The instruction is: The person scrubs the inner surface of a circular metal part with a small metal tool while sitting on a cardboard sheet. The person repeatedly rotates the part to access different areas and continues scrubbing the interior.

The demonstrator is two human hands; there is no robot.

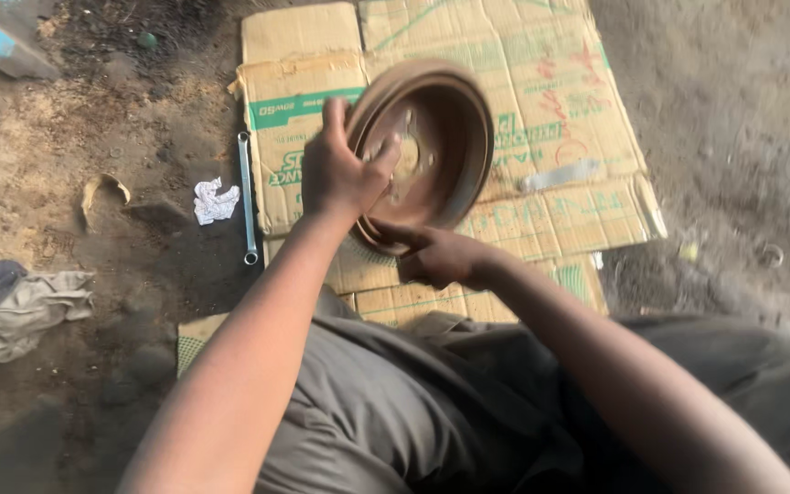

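The left hand (338, 169) grips the upper left rim of a rusty brown brake drum (424, 151), thumb pointing up along the edge and fingers curled over the rim into the hollow side; the right hand (436, 256) holds the lower rim from beneath, index finger stretched along the bottom edge and the other fingers folded in below it; both hands are closed on the drum, so it hangs tilted in the air between them, open side turned toward the camera, with bolt holes showing in its flat inner face; the drum is held up above a sheet of flattened cardboard (550, 119) that lies on the dirt ground (733, 137), in front of the person's lap; the cardboard is tan with green and red print, and a pale strip of tape (560, 174) lies on it to the right of the drum; just off the cardboard's left edge a long metal wrench (246, 197) lies straight on the dirt; beside the wrench sits a crumpled scrap of white paper (215, 201), and farther left a curved bit of tan debris (102, 190); a grey rag (20, 306) is bunched up on the ground at the far left; the person's grey trousers (395, 402) fill the lower middle of the view beneath both forearms
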